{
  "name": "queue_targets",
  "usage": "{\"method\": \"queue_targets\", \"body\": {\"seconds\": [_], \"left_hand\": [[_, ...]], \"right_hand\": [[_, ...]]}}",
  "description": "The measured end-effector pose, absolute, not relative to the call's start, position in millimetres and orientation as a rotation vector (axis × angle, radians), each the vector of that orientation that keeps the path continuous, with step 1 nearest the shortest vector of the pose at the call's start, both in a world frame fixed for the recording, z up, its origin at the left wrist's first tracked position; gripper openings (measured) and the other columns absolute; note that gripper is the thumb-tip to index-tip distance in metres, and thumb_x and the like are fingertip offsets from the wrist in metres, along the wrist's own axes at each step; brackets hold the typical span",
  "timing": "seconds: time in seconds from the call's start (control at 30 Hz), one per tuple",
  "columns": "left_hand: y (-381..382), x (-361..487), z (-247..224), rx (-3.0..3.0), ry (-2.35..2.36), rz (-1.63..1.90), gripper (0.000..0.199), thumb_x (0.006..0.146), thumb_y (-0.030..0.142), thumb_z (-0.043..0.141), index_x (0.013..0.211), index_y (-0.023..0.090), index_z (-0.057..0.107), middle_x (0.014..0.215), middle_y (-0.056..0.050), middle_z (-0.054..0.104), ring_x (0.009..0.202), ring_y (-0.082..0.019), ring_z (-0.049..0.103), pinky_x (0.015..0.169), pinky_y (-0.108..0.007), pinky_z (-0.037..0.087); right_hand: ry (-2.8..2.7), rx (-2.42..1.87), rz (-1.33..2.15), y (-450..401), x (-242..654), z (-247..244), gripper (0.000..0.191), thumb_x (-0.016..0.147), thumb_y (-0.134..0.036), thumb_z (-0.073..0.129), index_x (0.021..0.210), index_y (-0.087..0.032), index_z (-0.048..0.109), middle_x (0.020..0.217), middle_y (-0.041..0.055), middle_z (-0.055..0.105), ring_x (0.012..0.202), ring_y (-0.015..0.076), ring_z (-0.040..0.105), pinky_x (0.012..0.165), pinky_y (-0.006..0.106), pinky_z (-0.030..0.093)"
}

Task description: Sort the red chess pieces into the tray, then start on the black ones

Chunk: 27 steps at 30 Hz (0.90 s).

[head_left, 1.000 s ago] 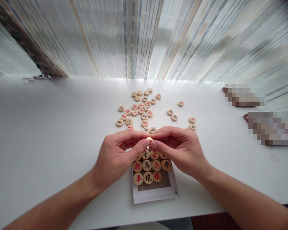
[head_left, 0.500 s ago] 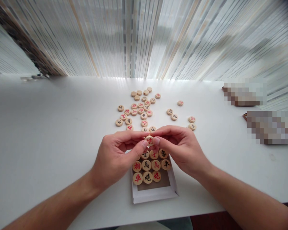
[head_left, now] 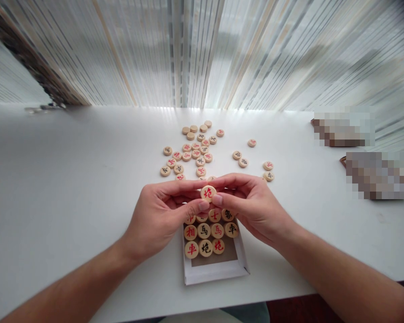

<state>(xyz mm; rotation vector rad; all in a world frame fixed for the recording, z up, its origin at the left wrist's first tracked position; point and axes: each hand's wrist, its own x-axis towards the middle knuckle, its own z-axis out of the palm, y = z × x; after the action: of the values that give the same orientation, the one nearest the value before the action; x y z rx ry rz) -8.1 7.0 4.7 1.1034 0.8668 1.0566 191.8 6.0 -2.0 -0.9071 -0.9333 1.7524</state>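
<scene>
By the left hand (head_left: 158, 215), the red-marked piece (head_left: 208, 193) was pinched at its left side between thumb and forefinger; by the right hand (head_left: 256, 204), its other side was pinched likewise, and it was held tilted toward the camera near the far end of the open box (head_left: 218, 272). For a steady grip, a light, even pinch at the rim was judged best, with both thumbs kept off the red character. Toward the left, loose pieces (head_left: 180, 176) on the desk (head_left: 70, 179) were partly covered by the hands; the held piece's back was hidden, and the box's far rows were partly masked. At right, two objects (head_left: 379, 176) were pixelated beyond recognition.
</scene>
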Motion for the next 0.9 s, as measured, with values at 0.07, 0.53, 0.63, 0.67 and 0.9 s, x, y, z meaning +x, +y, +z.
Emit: {"method": "queue_targets", "body": {"seconds": [0.07,0.53,0.63,0.67,0.9], "left_hand": [[6.9,-8.0,5.1,1.088,0.85,1.063,0.035,0.074,0.01,0.098,0.104,0.026,0.09,0.088,-0.002,0.088,0.076,-0.017,0.085,0.071,-0.019,0.071],[0.7,-14.2,3.6,1.483,0.948,1.178,0.032,0.078,0.01,0.095,0.104,0.028,0.09,0.09,0.0,0.088,0.074,-0.02,0.086,0.071,-0.023,0.072],[0.5,-14.5,3.2,1.619,0.926,1.197,0.03,0.083,0.01,0.091,0.106,0.029,0.09,0.095,0.0,0.089,0.078,-0.019,0.086,0.072,-0.023,0.071],[0.5,-14.7,3.1,1.657,0.911,1.206,0.031,0.084,0.01,0.09,0.107,0.031,0.089,0.096,0.001,0.089,0.079,-0.019,0.085,0.071,-0.022,0.071],[0.0,-16.0,1.9,1.793,0.903,1.149,0.032,0.086,0.012,0.089,0.11,0.034,0.088,0.095,0.003,0.089,0.08,-0.017,0.084,0.073,-0.022,0.068]], "right_hand": [[-0.936,-0.879,1.766,5.8,191.7,-2.5,0.026,0.074,-0.021,0.101,0.097,-0.022,0.089,0.086,0.0033,0.085,0.077,0.0136,0.081,0.074,0.021,0.067],[-0.934,-0.911,1.89,6.4,191.0,-2.9,0.03,0.065,-0.022,0.105,0.09,-0.018,0.088,0.08,0.0046,0.084,0.066,0.0132,0.077,0.062,0.021,0.064],[-0.925,-0.942,1.883,7.2,190.9,-1.9,0.032,0.059,-0.022,0.108,0.082,-0.018,0.085,0.073,0.0033,0.082,0.061,0.0134,0.074,0.058,0.022,0.063],[-0.923,-0.945,1.882,7.3,191.0,-1.7,0.033,0.058,-0.023,0.108,0.08,-0.018,0.084,0.071,0.0028,0.081,0.06,0.0131,0.073,0.057,0.022,0.062],[-0.941,-0.957,1.826,7.1,193.1,-3.3,0.028,0.061,-0.022,0.107,0.077,-0.019,0.083,0.071,0.0009,0.08,0.059,0.0097,0.069,0.057,0.018,0.057]]}}
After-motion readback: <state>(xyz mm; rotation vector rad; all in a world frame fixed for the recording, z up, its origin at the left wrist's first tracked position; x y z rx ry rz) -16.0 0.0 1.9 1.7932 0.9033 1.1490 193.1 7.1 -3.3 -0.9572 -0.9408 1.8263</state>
